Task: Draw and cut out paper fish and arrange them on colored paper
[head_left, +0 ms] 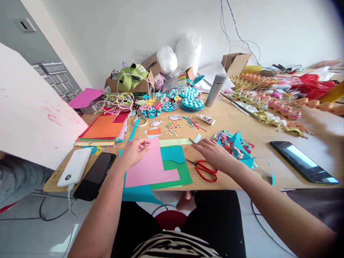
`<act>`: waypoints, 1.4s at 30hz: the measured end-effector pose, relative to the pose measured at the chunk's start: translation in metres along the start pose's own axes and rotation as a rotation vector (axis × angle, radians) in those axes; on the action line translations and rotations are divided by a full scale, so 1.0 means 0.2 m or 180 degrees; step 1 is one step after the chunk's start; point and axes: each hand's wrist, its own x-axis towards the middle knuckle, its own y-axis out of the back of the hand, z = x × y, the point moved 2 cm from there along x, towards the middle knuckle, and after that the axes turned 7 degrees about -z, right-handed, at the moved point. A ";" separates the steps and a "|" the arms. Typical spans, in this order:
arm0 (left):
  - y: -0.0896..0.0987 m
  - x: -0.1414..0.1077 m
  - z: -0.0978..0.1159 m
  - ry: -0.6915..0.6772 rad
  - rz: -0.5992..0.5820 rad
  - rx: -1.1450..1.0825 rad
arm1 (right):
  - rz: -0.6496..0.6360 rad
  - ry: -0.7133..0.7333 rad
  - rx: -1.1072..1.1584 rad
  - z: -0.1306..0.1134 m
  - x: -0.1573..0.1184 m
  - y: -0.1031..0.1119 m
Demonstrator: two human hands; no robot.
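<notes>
My left hand [136,152] hovers over the upper left of the pink paper [146,163], its fingers loosely curled with nothing visible in them. A fish outline [162,175] is drawn on the paper's lower right part. Beneath it lie green paper [185,177] and blue paper [174,153]. My right hand [211,152] is low over the table, its fingers closed at a thin dark pen-like thing [191,141]; the grip is partly hidden. Red-handled scissors [206,171] lie just below that hand. A small pale blue paper piece [198,138] is beside its fingertips.
Blue paper scraps [238,143] are heaped at the right, before a tablet-like device [303,161]. A phone [95,175] and power bank [75,166] sit at the left edge. Behind are a glue bottle [206,119], a steel flask [215,90], a tape roll [140,122] and stacked coloured paper [99,127].
</notes>
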 end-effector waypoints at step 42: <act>-0.26 -0.49 0.08 -0.0144 -0.0526 0.2002 | -0.0005 -0.1198 0.6118 -0.43 -0.26 0.09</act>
